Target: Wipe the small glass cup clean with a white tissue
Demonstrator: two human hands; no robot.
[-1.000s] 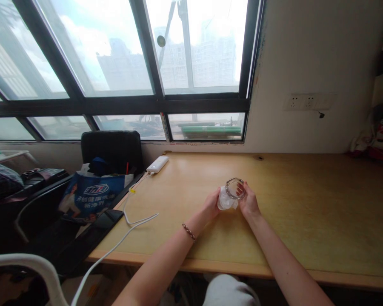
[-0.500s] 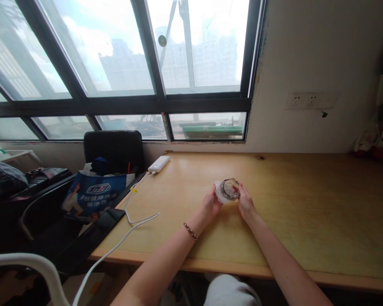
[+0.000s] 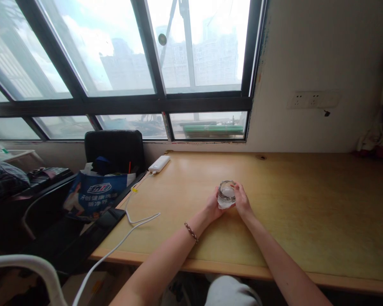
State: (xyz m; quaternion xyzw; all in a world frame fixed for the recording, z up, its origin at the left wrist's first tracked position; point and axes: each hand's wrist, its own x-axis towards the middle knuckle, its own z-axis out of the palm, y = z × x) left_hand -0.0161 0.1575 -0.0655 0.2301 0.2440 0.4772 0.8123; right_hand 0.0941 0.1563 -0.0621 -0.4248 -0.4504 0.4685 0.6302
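Observation:
A small round glass dish [image 3: 226, 184], like an ashtray, is held above the table between my two hands. White tissue [image 3: 224, 204], thin and crumpled, shows along its lower front side. My left hand [image 3: 214, 205] cups the dish and tissue from the left and below, its fingers partly hidden under them. At the right side of the rim, my right hand [image 3: 242, 201] grips the glass, with fingertips reaching over the edge.
The wooden table [image 3: 306, 212] stretches under both hands. On its left edge lie a white power bank [image 3: 159, 163] and a white cable [image 3: 143, 220]. A blue printed bag [image 3: 97, 191] rests on a black chair [image 3: 114, 144]. A window and wall stand behind.
The dish has moved slightly left and tilted more upright. The tissue has shifted from the dish's left side to below its front. My right hand has moved in further over the rim.

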